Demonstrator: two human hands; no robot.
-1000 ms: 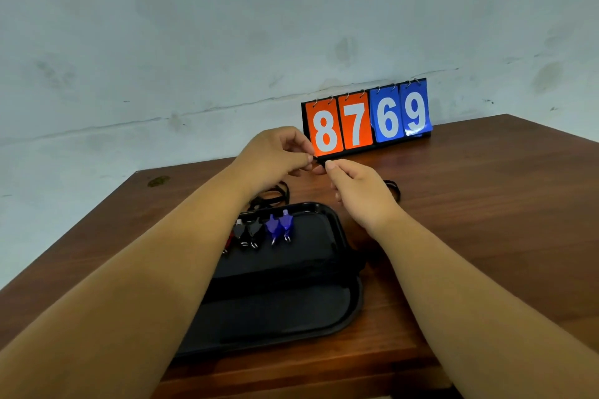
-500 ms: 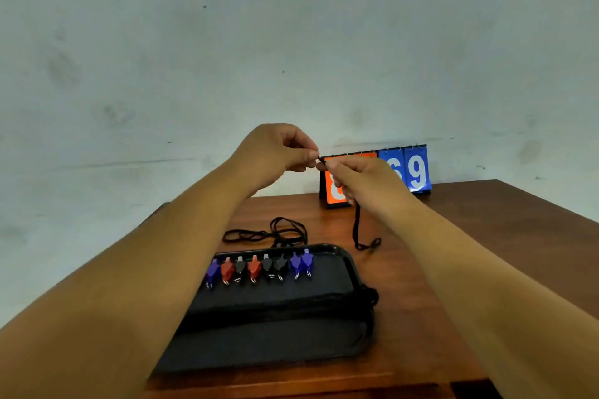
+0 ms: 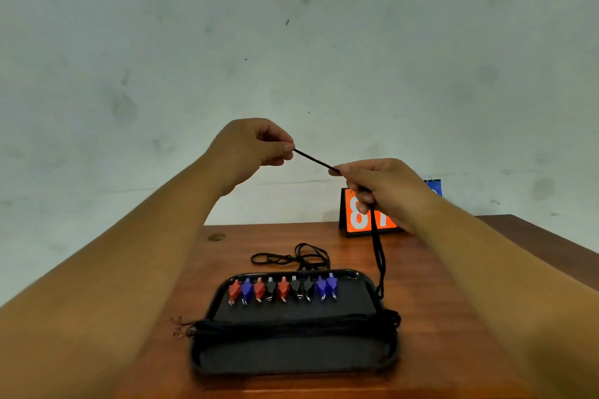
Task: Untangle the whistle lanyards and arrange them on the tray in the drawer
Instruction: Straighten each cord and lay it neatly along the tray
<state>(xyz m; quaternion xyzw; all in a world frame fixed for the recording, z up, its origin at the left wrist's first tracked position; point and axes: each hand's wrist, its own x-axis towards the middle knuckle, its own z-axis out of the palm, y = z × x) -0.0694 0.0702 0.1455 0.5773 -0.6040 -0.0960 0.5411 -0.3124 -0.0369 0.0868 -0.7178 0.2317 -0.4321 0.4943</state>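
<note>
Both hands are raised above the table with a black lanyard (image 3: 377,246) stretched between them. My left hand (image 3: 256,146) pinches one end at its fingertips. My right hand (image 3: 385,188) grips the cord lower and to the right, and the rest hangs down to the right rim of the black tray (image 3: 291,356). Several red, blue and black whistles (image 3: 282,290) lie in a row along the tray's far side. A band of straight black cords (image 3: 291,325) crosses the tray's middle. A loose tangle of black cord (image 3: 291,257) lies on the table behind the tray.
An orange and blue flip scoreboard (image 3: 359,214) stands at the back of the brown wooden table (image 3: 437,317), partly hidden by my right hand. A grey wall rises behind. A small mark (image 3: 216,237) sits near the table's far left edge.
Both hands have risen and pulled apart, my left hand up and left, drawing the lanyard taut between them. The view has tilted up, showing more wall and the whole row of whistles.
</note>
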